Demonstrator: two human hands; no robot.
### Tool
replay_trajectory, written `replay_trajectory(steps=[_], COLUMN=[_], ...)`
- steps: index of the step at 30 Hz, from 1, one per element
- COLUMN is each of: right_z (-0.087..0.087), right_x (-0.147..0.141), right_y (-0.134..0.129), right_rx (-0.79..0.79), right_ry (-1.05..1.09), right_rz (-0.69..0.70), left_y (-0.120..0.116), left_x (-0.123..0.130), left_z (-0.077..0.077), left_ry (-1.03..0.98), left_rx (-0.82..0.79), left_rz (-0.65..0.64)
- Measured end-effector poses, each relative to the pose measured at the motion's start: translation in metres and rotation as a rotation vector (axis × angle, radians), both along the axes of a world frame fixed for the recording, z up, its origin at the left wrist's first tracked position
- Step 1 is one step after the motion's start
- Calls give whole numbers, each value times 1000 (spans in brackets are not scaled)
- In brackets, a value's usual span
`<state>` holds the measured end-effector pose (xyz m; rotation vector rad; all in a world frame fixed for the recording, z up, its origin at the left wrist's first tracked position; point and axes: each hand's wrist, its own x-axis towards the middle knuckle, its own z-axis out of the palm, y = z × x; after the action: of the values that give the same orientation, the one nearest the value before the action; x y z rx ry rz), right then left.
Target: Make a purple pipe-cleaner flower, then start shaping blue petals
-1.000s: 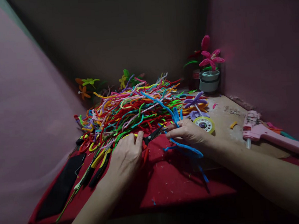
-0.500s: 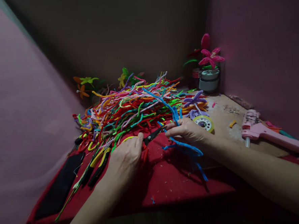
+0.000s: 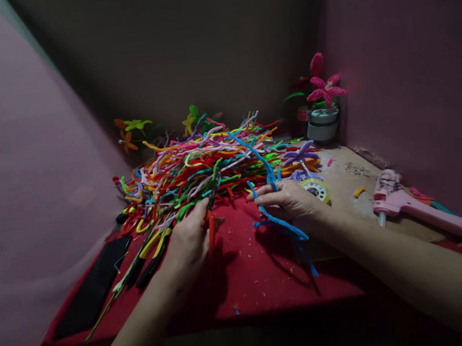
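My left hand (image 3: 193, 230) is closed around a pair of scissors (image 3: 211, 224) with red handles; the dark blades point up and away, over the near edge of the pipe cleaner pile. My right hand (image 3: 285, 201) pinches several bent blue pipe cleaners (image 3: 283, 224). One long blue strand reaches up and left from the fingers, others form loops and loose ends below the hand. The blades are apart from the blue pipe cleaners. Part of the right fingers is hidden behind the blue strands.
A heap of colourful pipe cleaners (image 3: 199, 167) lies at the back. On the left are a black phone (image 3: 93, 288) and yellow-black pliers (image 3: 153, 256). To the right are a yellow tape roll (image 3: 315, 190), a purple flower (image 3: 301, 153), a pink glue gun (image 3: 416, 206) and a potted pink flower (image 3: 326, 90).
The scissors have moved left, away from my right hand, and their blades have swung from pointing right to pointing up. My right hand stays nearly in place, with the blue pipe cleaners slightly shifted.
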<state>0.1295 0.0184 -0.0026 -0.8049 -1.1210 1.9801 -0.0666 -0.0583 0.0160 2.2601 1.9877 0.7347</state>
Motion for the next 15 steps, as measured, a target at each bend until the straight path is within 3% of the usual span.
replay_trajectory(steps=[4,8,11,15], right_z=[5,6,5,6], right_x=[1,0,-1,0], right_y=[-3,-4,-4,-5], right_rx=[57,77,91,115], right_ry=[71,116,162,134], right_rz=[-45,-115,-152,-181], left_y=[1,6,12,18], left_x=[22,48,59,64], left_z=[18,17,9,2], left_ry=[-599,-1043,-1198,-1250], left_rx=[-303,-367,-388,-415], left_rz=[-3,-60,-73,-98])
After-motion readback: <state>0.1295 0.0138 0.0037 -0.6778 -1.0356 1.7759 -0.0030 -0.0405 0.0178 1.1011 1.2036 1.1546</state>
